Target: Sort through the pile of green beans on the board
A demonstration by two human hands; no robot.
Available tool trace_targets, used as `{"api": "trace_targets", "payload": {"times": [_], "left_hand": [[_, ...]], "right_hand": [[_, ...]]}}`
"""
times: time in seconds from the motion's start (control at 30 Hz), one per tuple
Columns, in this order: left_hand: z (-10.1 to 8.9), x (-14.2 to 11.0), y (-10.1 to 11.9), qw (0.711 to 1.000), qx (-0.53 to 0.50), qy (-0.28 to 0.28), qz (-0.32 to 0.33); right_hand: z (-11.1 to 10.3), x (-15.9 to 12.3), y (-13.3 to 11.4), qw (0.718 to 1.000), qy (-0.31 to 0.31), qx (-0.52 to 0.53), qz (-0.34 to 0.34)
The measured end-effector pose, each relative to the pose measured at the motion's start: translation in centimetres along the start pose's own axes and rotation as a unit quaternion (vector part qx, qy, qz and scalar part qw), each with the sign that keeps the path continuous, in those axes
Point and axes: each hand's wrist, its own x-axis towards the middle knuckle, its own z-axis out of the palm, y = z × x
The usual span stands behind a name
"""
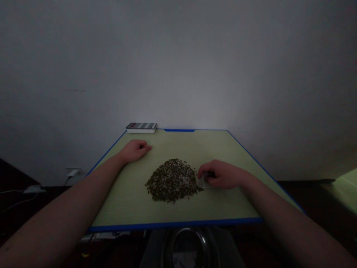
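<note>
A low heap of small green-brown grains (172, 180), perhaps seeds or beans, lies on the pale tabletop (125, 206). To its left and farther back, my left hand (135, 150) rests on the table, fingers curled in and thumb pointing right; nothing shows in it. My right hand (220, 174) is at the heap's right edge, its fingers pinched on a small clear plastic piece (203, 182). That piece's lower edge meets the outermost grains. Its full shape is hidden by the fingers, and the picture is dim.
A phone (141, 125) lies on a white box (141, 131) at the table's back left corner. Blue edging (175, 225) runs round the table. Below the front edge is a round shiny metal container (206, 242). A wall (178, 67) stands behind; a plug and cables (35, 189) are at left.
</note>
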Motion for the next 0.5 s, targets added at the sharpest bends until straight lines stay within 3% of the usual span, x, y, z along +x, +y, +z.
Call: {"api": "trace_targets", "payload": {"times": [0.17, 0.4, 0.5], "left_hand": [[-0.07, -0.05, 0.25, 1.0, 0.004, -0.001, -0.002], [-0.02, -0.02, 0.15, 1.0, -0.004, 0.002, 0.0], [0.0, -0.01, 0.04, 1.0, -0.003, 0.005, 0.002]], "right_hand": [[-0.16, -0.1, 0.22, 1.0, -0.024, 0.013, -0.008], [0.1, 0.31, 0.51, 0.999, 0.039, 0.0, 0.014], [0.39, 0.45, 0.44, 0.999, 0.036, 0.005, 0.009]]}}
